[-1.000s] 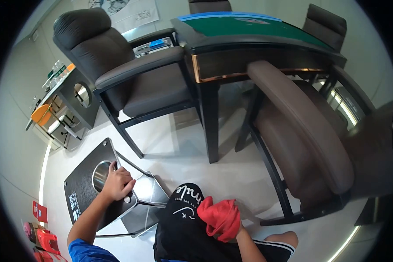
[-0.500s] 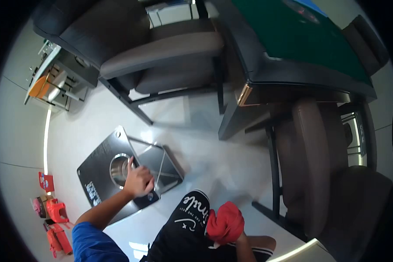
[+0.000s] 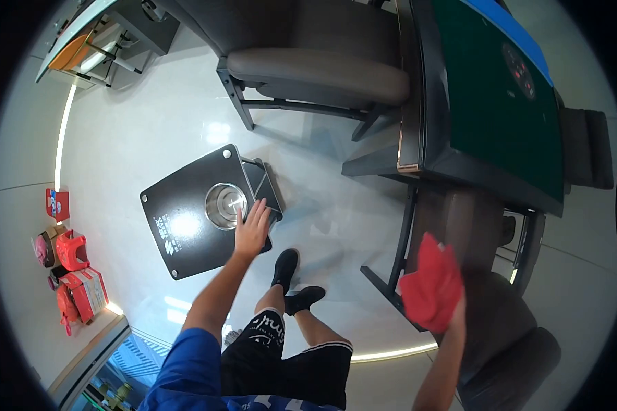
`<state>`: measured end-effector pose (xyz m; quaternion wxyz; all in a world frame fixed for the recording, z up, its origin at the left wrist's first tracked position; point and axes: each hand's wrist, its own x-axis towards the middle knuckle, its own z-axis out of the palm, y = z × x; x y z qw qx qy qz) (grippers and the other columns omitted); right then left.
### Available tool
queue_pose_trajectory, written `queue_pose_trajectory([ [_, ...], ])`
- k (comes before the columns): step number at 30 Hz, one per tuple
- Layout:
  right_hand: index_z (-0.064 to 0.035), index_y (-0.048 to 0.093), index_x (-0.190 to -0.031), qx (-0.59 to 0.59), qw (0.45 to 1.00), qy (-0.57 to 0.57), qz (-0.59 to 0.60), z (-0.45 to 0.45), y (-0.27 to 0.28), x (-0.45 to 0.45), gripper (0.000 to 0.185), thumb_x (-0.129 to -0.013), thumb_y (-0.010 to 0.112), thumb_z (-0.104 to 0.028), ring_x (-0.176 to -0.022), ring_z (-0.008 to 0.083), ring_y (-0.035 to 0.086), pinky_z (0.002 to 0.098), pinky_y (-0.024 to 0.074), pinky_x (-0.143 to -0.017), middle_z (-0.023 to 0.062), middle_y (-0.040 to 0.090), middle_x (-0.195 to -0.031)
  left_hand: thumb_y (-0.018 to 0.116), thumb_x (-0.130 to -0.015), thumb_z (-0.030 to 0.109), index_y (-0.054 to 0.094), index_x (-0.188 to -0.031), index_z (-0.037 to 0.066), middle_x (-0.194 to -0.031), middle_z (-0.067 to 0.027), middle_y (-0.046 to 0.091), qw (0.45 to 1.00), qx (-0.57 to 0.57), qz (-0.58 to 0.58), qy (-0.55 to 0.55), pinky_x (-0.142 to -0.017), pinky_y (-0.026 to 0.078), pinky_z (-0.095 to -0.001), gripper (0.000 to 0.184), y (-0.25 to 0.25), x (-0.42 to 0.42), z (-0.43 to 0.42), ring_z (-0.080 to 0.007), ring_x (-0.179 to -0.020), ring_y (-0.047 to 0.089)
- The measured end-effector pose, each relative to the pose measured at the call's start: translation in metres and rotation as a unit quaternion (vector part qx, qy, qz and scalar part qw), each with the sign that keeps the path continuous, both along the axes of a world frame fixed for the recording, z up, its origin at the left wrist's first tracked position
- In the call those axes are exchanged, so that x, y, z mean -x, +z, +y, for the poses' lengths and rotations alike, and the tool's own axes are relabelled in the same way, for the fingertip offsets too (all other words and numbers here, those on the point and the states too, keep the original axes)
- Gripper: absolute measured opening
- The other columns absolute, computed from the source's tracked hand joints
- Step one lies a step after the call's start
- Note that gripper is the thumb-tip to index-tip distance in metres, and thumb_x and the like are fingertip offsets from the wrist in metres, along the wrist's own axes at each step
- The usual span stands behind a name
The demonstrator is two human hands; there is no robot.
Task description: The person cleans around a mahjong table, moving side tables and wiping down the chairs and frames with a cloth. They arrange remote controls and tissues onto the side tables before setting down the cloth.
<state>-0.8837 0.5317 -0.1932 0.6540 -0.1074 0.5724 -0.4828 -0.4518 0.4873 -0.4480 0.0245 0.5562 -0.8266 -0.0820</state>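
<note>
Red cloth [image 3: 430, 284], 1: shifted from over the thigh to before brown chair [image 3: 474, 240]; clasped in right hand [image 3: 458, 315], fingers hidden. Left hand [image 3: 252, 229], 1: fingers now extended, unclenched, at black table's [image 3: 185, 185] edge. Metal well [image 3: 226, 207], 1: set in tabletop, reflections inside.

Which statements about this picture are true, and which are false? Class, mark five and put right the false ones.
1. The right hand holds a red cloth. True.
2. The left hand holds the cloth too. False: it is at the edge of the black stand, away from the cloth.
3. The stand has a round metal well. True.
4. The table has a red top. False: its top is green.
5. Both shoes are black. True.
</note>
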Motion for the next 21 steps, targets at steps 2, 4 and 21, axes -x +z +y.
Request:
queue_pose_trajectory([
  [2,-0.0038,0.044,-0.132,-0.01,1.0,-0.004,0.006,-0.005,0.001,0.003,0.042,-0.097,0.044,-0.027,-0.112,0.0214,0.053,0.0364,0.0451,-0.093,0.0109,0.054,-0.126,0.062,-0.085,0.027,0.042,-0.135,0.01,-0.146,-0.0076,0.036,0.985,-0.05,0.023,0.164,-0.106,0.024,-0.0595,0.056,0.013,0.004,0.033,-0.0221,-0.137,0.033],
  [4,-0.0039,0.046,-0.132,-0.021,1.0,-0.017,0.012,-0.015,-0.025,0.024,0.043,-0.097,0.043,-0.029,-0.11,0.0206,0.055,0.0362,0.046,-0.092,0.0111,0.055,-0.125,0.063,-0.085,0.031,0.036,-0.139,0.01,-0.149,-0.0097,0.032,0.96,-0.097,0.056,0.256,-0.105,0.024,-0.0605,0.063,0.026,-0.004,0.058,-0.0239,-0.138,0.03],
  [21,0.0088,0.063,-0.077,-0.115,0.883,0.004,0.456,-0.024,-0.11,0.067,0.04,-0.086,0.055,-0.03,-0.065,0.0137,0.052,0.0367,0.0437,-0.061,0.006,0.06,-0.066,0.08,-0.061,0.042,0.004,-0.146,-0.003,-0.155,-0.0139,0.011,0.896,-0.369,-0.236,0.066,-0.107,0.021,-0.0652,0.122,0.053,-0.025,0.011,-0.0278,-0.144,0.012],
])
